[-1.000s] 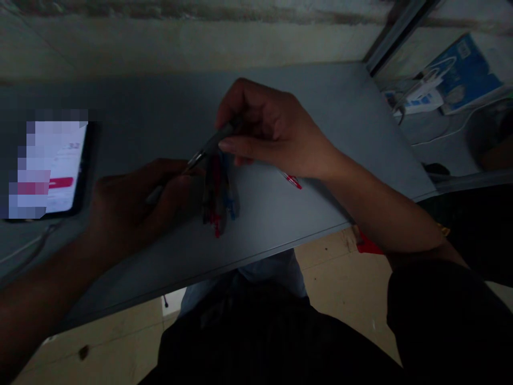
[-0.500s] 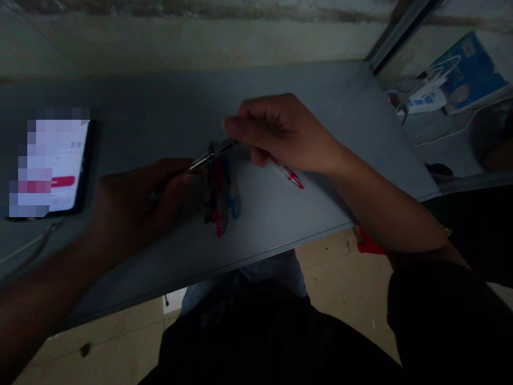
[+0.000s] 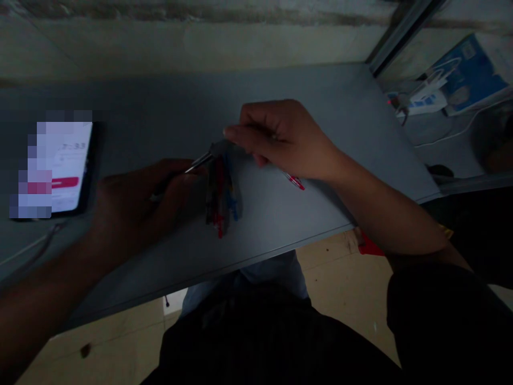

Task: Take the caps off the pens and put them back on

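- My left hand [image 3: 138,200] is clamped on one pen [image 3: 203,159], thumb and forefinger pinching its shiny metal end.
- My right hand [image 3: 282,136] is at the pen's other, dark end, thumb and fingers drawn together; it's too dim there to tell whether they clamp it.
- That one pen slants between my two hands, over the desk [image 3: 340,96], its dark end crossing the top of the bunch in my view.
- One bunch of pens [image 3: 221,195] lies on the desk between my hands: red, blue and dark ones, overlapping too much for me to count.
- One red pen [image 3: 295,182] lies apart, partly hidden under my right hand.
- One phone [image 3: 66,166] is on my left, lit, with one red bar; its writing is too blurred to read. One cable [image 3: 50,232] lies below it.
- One blue box [image 3: 471,72] stands off to the right, its pale label unreadable.
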Motion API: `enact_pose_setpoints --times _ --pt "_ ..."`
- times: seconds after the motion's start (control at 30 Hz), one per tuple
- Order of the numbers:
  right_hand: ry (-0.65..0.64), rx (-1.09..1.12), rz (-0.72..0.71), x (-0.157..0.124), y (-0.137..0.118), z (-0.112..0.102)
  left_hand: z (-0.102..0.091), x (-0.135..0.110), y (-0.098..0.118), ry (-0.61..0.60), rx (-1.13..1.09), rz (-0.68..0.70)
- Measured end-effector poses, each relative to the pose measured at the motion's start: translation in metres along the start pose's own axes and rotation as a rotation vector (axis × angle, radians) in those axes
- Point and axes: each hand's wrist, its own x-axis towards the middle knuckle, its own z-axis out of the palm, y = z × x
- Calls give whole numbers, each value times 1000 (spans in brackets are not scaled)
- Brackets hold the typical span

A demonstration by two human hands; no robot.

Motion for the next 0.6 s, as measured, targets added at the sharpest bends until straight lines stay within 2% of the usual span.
enact_pose_setpoints --times 0.13,0.37,0.43,0.5,0.6 --pt "-89 -125 31 -2 -8 0 3 -1 -4 2 -2 78" --pt "-173 -83 187 -2 -19 -8 3 -11 -11 62 172 164" --pt "-146 -12 175 -1 -17 -7 1 -12 -9 53 195 143" --pt "-86 56 142 1 -13 -5 1 -11 -6 45 129 149" --pt "-30 113 142 4 -5 -3 2 -6 0 -22 -48 316"
